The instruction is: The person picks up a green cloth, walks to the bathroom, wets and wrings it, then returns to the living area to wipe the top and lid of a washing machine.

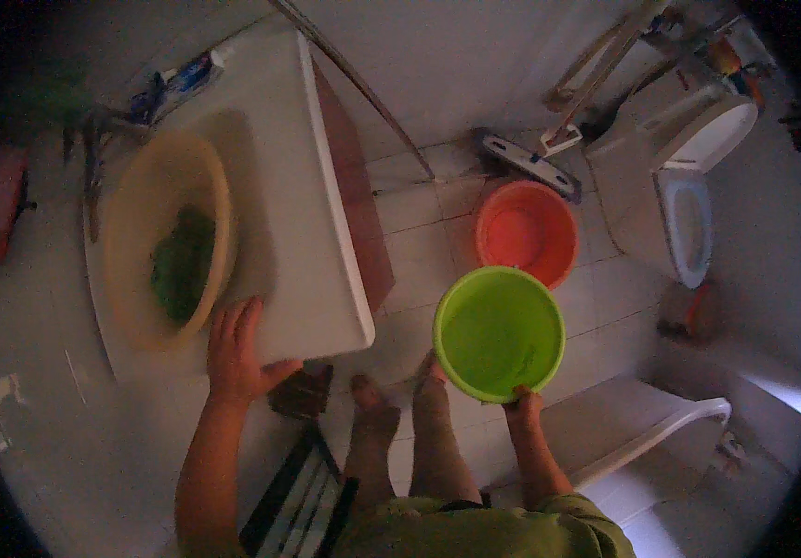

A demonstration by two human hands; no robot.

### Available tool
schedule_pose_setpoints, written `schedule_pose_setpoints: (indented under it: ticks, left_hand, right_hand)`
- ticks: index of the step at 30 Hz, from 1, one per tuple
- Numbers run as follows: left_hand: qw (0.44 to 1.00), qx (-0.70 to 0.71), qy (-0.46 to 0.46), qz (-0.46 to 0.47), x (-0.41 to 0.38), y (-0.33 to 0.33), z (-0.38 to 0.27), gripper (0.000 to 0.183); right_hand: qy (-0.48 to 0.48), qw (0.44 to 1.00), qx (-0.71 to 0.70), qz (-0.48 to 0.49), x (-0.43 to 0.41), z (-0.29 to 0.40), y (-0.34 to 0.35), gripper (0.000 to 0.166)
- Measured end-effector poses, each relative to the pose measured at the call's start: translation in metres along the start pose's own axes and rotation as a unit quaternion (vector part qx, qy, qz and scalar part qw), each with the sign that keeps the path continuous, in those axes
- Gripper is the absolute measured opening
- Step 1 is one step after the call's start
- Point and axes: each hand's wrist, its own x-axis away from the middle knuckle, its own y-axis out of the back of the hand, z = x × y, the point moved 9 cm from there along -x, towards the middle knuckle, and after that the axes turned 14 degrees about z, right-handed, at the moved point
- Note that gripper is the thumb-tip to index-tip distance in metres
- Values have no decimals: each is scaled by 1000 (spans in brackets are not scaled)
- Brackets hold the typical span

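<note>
My right hand (526, 403) grips the near rim of a lime-green plastic basin (491, 335) and holds it over the tiled floor. A little of something dark clings inside the basin near my thumb; it is too blurred to name. My left hand (235, 352) rests at the near edge of a white vanity countertop (302, 293), fingers spread and holding nothing. Its fingertips are close to a pale yellow plastic basin (222, 188) on the countertop; I cannot tell whether they touch it. Inside that basin lies a dark green clump (187, 265), perhaps leafy greens.
An orange-red bucket (512, 223) stands on the floor, partly behind the green basin. Near it are a flat mop (533, 167) and a leaning pole (365, 91). The toilet (686, 223) has its lid up at right. A bathtub (651, 446) lies near right, and a dark-framed rack (296, 495) near left.
</note>
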Motion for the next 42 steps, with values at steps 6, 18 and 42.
schedule_pose_setpoints:
  ticks: [6,18,42]
  left_hand:
    - [999,24,8,-21,2,18,-2,91]
    - [987,148,-55,-26,3,13,-1,85]
    - [894,342,-151,-248,31,97,20,39]
  right_hand:
    - [62,995,78,22,120,118,-45,19]
    - [280,905,279,158,316,280,-292,40]
    - [243,727,574,288,410,189,-713,48]
